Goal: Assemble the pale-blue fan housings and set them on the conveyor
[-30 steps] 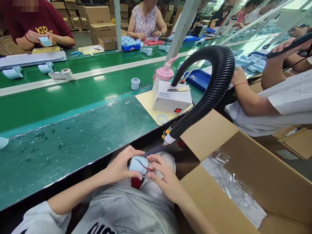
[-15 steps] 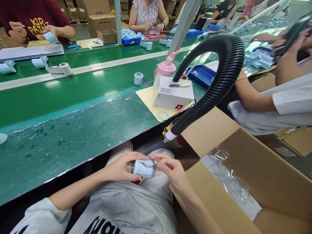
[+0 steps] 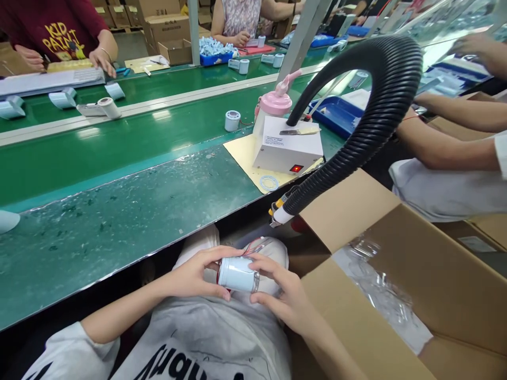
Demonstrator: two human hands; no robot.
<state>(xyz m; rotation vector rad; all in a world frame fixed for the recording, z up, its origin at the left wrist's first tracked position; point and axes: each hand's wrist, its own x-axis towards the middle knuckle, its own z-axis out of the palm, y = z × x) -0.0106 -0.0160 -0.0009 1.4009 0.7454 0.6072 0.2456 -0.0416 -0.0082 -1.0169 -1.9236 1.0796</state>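
1. Evidently, our left hand (image 3: 198, 275) and right hand (image 3: 285, 295) clasp opposite ends of the pale-blue cylinder (image 3: 236, 274), lower centre of the frame.
2. We should avoid pinching the thin wires (image 3: 251, 247).

A factory assembly line, with a long green conveyor belt (image 3: 158, 124), seated co-workers and stacked cartons (image 3: 164, 29).

Wires (image 3: 250, 246) have apparently swung behind the blue cylinder (image 3: 237, 274).
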